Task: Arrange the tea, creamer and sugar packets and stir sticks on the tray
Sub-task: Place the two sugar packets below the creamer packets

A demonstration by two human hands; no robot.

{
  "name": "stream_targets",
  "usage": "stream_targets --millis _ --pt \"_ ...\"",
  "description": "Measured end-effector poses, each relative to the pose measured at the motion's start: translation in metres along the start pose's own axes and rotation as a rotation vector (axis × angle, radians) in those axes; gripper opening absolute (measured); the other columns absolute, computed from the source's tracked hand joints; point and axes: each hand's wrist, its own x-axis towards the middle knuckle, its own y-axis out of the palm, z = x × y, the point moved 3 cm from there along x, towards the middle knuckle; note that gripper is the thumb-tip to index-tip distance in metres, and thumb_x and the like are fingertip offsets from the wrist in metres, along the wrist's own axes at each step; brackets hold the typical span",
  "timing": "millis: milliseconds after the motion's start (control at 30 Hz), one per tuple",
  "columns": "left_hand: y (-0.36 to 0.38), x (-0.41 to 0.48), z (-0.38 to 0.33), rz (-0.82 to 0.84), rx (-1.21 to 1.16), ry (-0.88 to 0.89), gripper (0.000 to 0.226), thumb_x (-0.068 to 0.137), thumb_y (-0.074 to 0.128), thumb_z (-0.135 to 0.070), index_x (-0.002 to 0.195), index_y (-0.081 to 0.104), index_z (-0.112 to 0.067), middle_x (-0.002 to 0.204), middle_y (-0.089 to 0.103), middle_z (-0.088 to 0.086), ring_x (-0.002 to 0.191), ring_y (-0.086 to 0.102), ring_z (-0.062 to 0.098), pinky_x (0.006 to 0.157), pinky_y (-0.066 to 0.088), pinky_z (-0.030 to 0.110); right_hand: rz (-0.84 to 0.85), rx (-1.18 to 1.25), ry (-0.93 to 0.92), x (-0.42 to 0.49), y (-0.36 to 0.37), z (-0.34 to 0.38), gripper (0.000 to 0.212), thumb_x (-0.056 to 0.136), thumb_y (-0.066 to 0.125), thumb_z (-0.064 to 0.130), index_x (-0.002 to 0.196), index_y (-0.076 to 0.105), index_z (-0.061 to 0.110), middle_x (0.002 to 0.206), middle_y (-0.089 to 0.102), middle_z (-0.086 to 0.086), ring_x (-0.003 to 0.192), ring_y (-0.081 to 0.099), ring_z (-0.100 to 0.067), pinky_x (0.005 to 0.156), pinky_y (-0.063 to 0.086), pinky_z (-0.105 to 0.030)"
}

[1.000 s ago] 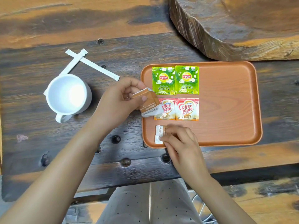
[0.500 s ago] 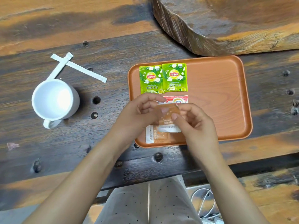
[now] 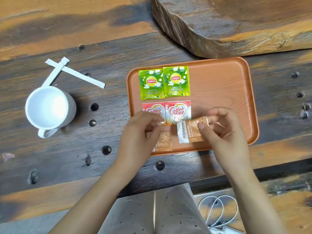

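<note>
An orange tray (image 3: 228, 85) holds two green Lipton tea packets (image 3: 164, 81) side by side at its far left. Just below them lie two red Coffee-mate creamer packets (image 3: 178, 112). One brown sugar packet (image 3: 164, 141) lies flat near the tray's front edge, partly under my left hand (image 3: 140, 132), whose fingers are curled and hold nothing. My right hand (image 3: 224, 129) pinches a second brown sugar packet (image 3: 190, 131) just above the tray, to the right of the first. Two white wrapped stir sticks (image 3: 76, 76) lie crossed on the table, far left of the tray.
A white mug (image 3: 49, 107) stands on the dark wooden table at the left, just in front of the stir sticks. A thick wooden slab (image 3: 236, 22) rises behind the tray. White cables (image 3: 217, 211) lie on the floor beside my knees.
The second sugar packet passed from my left hand to my right and moved right, beside the first. My left hand let go and now hovers over the first packet.
</note>
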Motion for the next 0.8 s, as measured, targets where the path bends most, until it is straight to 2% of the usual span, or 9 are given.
stream_targets --millis 67,167,300,400,500,567,633,700,800 --pt "0.000 -0.010 0.011 -0.014 0.186 0.080 0.012 0.079 0.064 -0.015 0.090 0.069 -0.018 0.091 0.063 -0.007 0.088 0.054 0.005 0.080 0.033 0.001 0.007 -0.021 0.021 -0.004 -0.005 -0.004 0.027 0.083 0.063 0.000 0.086 0.057 0.026 0.072 0.057 0.012 0.065 0.050 -0.008 0.060 0.040 -0.017" --pt "0.006 -0.024 0.022 0.046 0.285 0.124 0.021 0.079 0.060 -0.023 0.096 0.069 -0.016 0.098 0.065 -0.001 0.099 0.049 0.010 0.093 0.024 -0.001 -0.062 -0.028 0.056 -0.008 -0.021 -0.004 0.018 0.085 0.062 0.005 0.081 0.060 0.023 0.068 0.060 0.000 0.065 0.050 -0.010 0.058 0.039 -0.014" --pt "0.015 -0.028 0.030 0.065 0.333 0.127 0.023 0.078 0.060 -0.025 0.096 0.070 -0.013 0.099 0.064 0.003 0.100 0.047 0.012 0.095 0.022 -0.001 -0.158 0.003 0.068 -0.005 -0.046 0.000 0.018 0.086 0.060 0.004 0.081 0.061 0.022 0.058 0.067 0.014 0.056 0.058 0.002 0.059 0.047 -0.008" --pt "0.018 -0.028 0.032 0.043 0.338 0.117 0.020 0.076 0.066 -0.018 0.094 0.071 -0.011 0.098 0.064 0.006 0.100 0.047 0.014 0.094 0.022 0.001 -0.064 -0.021 0.079 -0.005 -0.040 -0.004 0.016 0.084 0.062 0.003 0.083 0.062 0.019 0.062 0.065 0.004 0.061 0.056 -0.003 0.060 0.044 -0.011" --pt "0.019 -0.029 0.031 0.031 0.323 0.118 0.020 0.077 0.064 -0.019 0.092 0.071 -0.010 0.097 0.063 0.007 0.101 0.046 0.015 0.094 0.022 0.000 0.064 -0.078 0.069 -0.007 -0.018 -0.015 0.019 0.082 0.065 0.002 0.083 0.061 0.020 0.078 0.064 -0.005 0.068 0.055 -0.009 0.065 0.043 -0.011" --pt "0.018 -0.029 0.030 0.029 0.316 0.122 0.023 0.078 0.059 -0.022 0.092 0.071 -0.009 0.097 0.063 0.008 0.100 0.046 0.015 0.095 0.022 -0.001 0.108 -0.164 0.025 -0.009 -0.004 -0.023 0.022 0.081 0.068 0.006 0.081 0.061 0.027 0.087 0.064 -0.006 0.071 0.056 -0.015 0.069 0.044 -0.016" --pt "0.019 -0.029 0.030 0.028 0.312 0.120 0.025 0.078 0.058 -0.023 0.093 0.071 -0.009 0.098 0.063 0.008 0.101 0.046 0.015 0.095 0.021 -0.002 0.110 -0.262 -0.045 -0.011 0.006 -0.029 0.022 0.080 0.067 0.009 0.081 0.060 0.029 0.089 0.061 0.003 0.070 0.058 -0.014 0.070 0.046 -0.019" --pt "0.020 -0.030 0.030 0.018 0.312 0.111 0.026 0.079 0.057 -0.024 0.094 0.072 -0.009 0.098 0.063 0.008 0.101 0.046 0.015 0.094 0.022 -0.002 0.089 -0.359 -0.116 -0.013 0.011 -0.033 0.019 0.081 0.065 0.007 0.085 0.061 0.025 0.090 0.057 0.011 0.072 0.059 -0.011 0.071 0.049 -0.022" --pt "0.021 -0.031 0.031 -0.012 0.309 0.113 0.025 0.079 0.058 -0.024 0.094 0.071 -0.009 0.099 0.063 0.008 0.101 0.046 0.015 0.094 0.023 0.000 0.061 -0.514 -0.224 -0.014 0.014 -0.034 0.012 0.081 0.063 0.007 0.088 0.061 0.016 0.089 0.052 0.009 0.079 0.053 -0.002 0.073 0.046 -0.021"
